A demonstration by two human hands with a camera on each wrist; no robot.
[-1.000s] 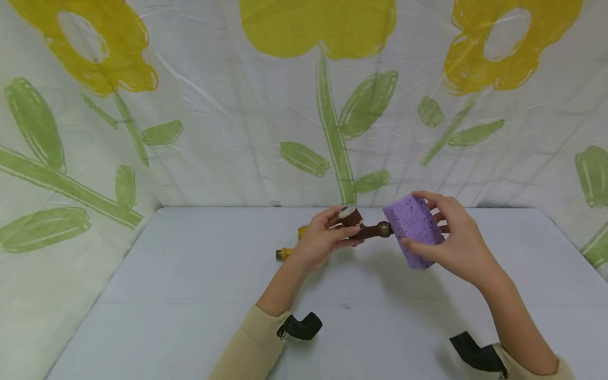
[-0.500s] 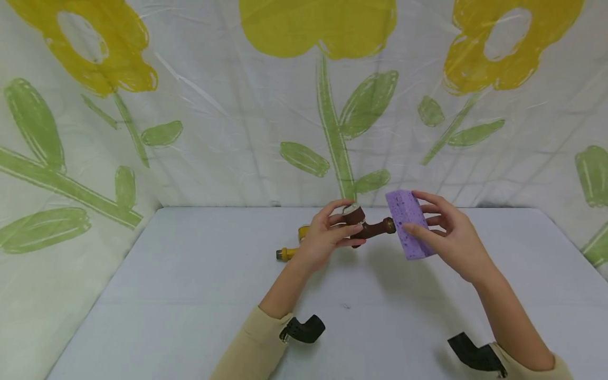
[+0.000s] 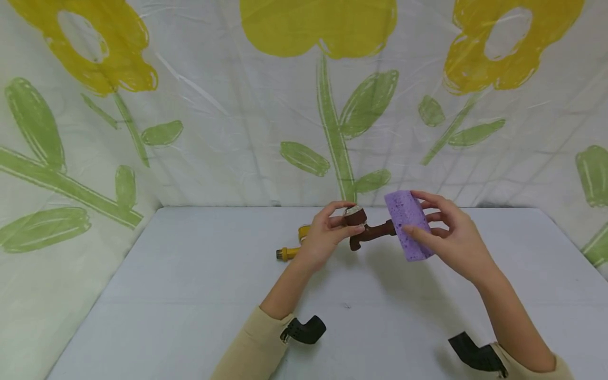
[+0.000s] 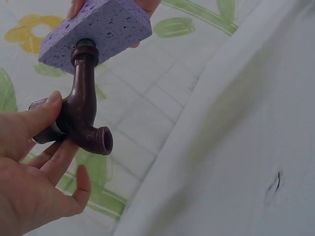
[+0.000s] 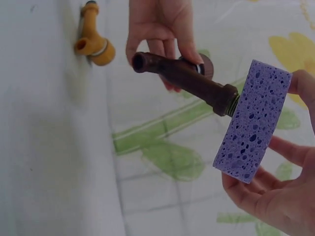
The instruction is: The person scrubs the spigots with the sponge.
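A dark brown faucet (image 3: 375, 232) is held above the table by my left hand (image 3: 323, 237), thumb and fingers pinching its round knob (image 4: 47, 120). Its curved spout (image 4: 101, 141) points down and its threaded end (image 5: 233, 106) meets the broad face of a purple sponge (image 3: 408, 226). My right hand (image 3: 448, 237) grips that porous block by its edges, thumb on the near side and fingertips on the far side. In the right wrist view the threads touch the sponge; whether they press into it, I cannot tell.
On the white table (image 3: 190, 274), behind my left hand, lies a yellow faucet (image 5: 96, 37), partly hidden in the head view. A cloth backdrop (image 3: 214, 132) with painted flowers stands at the back and sides.
The sponge has turned so that it shows a narrower side, and shifted slightly up and left. The brown faucet has tilted, its spout now visible below my left fingers.
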